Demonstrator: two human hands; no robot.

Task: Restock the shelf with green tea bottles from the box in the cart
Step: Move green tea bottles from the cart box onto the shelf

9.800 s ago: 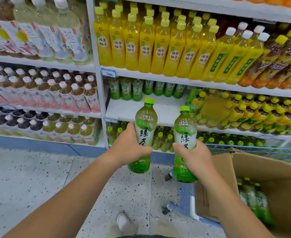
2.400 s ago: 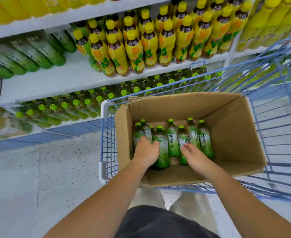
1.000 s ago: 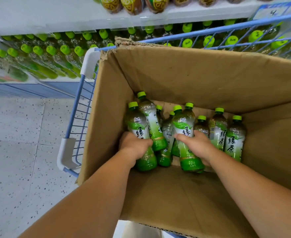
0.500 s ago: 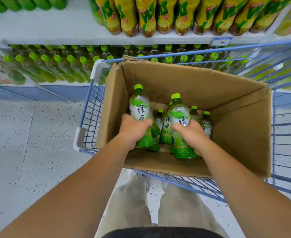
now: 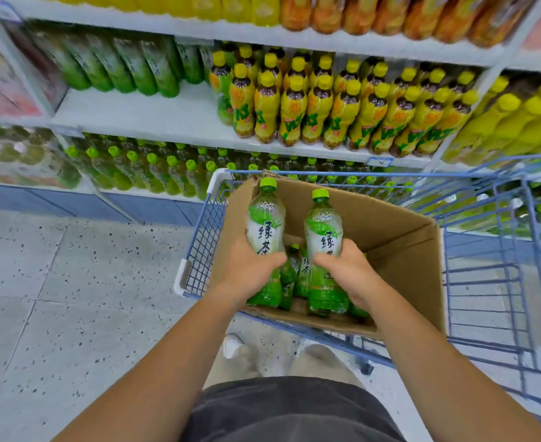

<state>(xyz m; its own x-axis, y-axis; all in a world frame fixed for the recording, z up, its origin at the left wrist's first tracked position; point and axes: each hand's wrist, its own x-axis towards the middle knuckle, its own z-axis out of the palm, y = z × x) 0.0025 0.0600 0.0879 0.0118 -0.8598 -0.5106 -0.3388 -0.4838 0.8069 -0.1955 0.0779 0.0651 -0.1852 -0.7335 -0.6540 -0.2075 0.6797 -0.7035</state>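
My left hand [image 5: 247, 271] grips a green tea bottle [image 5: 265, 224] around its middle, upright, lifted above the cardboard box [image 5: 400, 247]. My right hand [image 5: 349, 274] grips a second green tea bottle [image 5: 324, 228] the same way, just to the right. Both have light green caps and white labels with dark characters. The box stands in a blue wire cart [image 5: 492, 282]. A few more green tea bottles [image 5: 294, 272] remain low in the box between my hands. A white shelf [image 5: 141, 114] ahead holds green bottles [image 5: 119, 67] at its back left, with bare board in front.
Yellow-capped bottles [image 5: 326, 106] fill the right of that shelf. The lowest shelf holds rows of green-capped bottles [image 5: 141, 167] behind the cart rim. Speckled grey floor [image 5: 55, 282] lies to the left. My legs and a shoe [image 5: 232, 344] show below the cart.
Both hands have lifted their bottles higher out of the box. The view has tilted up, showing more of the shelves.
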